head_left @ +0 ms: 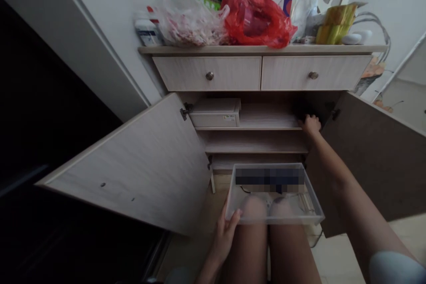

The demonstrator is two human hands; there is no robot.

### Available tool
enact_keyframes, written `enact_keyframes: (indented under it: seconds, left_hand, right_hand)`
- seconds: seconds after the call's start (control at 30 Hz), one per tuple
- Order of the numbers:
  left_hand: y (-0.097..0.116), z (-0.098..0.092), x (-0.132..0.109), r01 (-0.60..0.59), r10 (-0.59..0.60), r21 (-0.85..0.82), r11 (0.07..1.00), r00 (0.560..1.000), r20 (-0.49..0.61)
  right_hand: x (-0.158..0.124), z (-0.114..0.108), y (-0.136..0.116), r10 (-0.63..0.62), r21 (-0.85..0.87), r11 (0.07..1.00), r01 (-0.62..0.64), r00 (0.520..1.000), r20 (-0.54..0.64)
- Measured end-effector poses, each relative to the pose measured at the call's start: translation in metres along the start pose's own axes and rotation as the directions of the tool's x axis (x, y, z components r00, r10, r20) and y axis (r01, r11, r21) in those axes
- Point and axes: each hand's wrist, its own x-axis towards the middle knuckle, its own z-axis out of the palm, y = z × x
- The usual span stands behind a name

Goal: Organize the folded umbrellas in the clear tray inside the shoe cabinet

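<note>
A clear plastic box (278,220) rests on the person's knees, and my left hand (226,230) grips its near left corner, thumb over the rim. Inside the box are a blurred-out dark item, a thin dark cord and a pale slatted-looking piece (306,203) at the right. My right hand (312,124) reaches to the right end of the cabinet's upper shelf (269,117). Its fingers are curled at a dark patch there, and what they hold is hidden in shadow. On the same shelf, at the left, sits a white drawer-type box (214,115) with a small label.
Both cabinet doors, left (133,164) and right (372,155), stand swung outward around me. Above are two knobbed drawers (233,73). The cabinet top holds a red plastic bag (256,17), a clear bag (196,24), yellow tape rolls (336,24) and a white bottle (147,31).
</note>
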Motion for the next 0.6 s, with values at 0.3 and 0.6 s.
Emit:
enact_keyframes:
  seconds: [0.3, 0.6]
  left_hand:
    - [-0.003, -0.003, 0.002, 0.044, -0.045, -0.015, 0.999, 0.999, -0.012]
    - [0.007, 0.002, -0.001, -0.01, 0.009, -0.026, 1.0, 0.999, -0.036]
  right_hand:
    - [0.021, 0.036, -0.006, 0.1, 0.079, 0.992, -0.097, 0.994, -0.037]
    - [-0.016, 0.007, 0.026, 0.267, 0.73, 0.643, -0.23, 0.961, 0.069]
